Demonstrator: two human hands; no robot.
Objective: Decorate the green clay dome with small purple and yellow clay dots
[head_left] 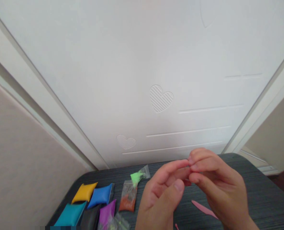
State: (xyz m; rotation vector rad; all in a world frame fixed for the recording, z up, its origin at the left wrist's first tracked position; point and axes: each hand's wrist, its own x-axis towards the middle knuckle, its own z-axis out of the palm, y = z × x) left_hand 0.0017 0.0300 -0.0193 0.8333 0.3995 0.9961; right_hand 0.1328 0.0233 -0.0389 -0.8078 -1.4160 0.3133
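Observation:
My left hand (162,196) is raised over the dark tabletop, its fingers loosely curved and its thumb standing apart from them. Its fingertips meet those of my right hand (222,183), whose thumb and fingers are drawn together in a pinch. Whatever small thing may be between the right fingertips is hidden. Below the hands, a pink plastic modelling knife (204,209) lies on the table, partly covered by my right hand. The tip of another pink tool (176,226) shows at the bottom edge.
On the dark table (259,191), left of my hands, lie yellow (84,192), blue (100,195), teal (71,214), black (90,218) and purple (107,213) packets. Opened clear bags hold orange (127,203) and green (136,177) material. A white panel (132,64) rises behind.

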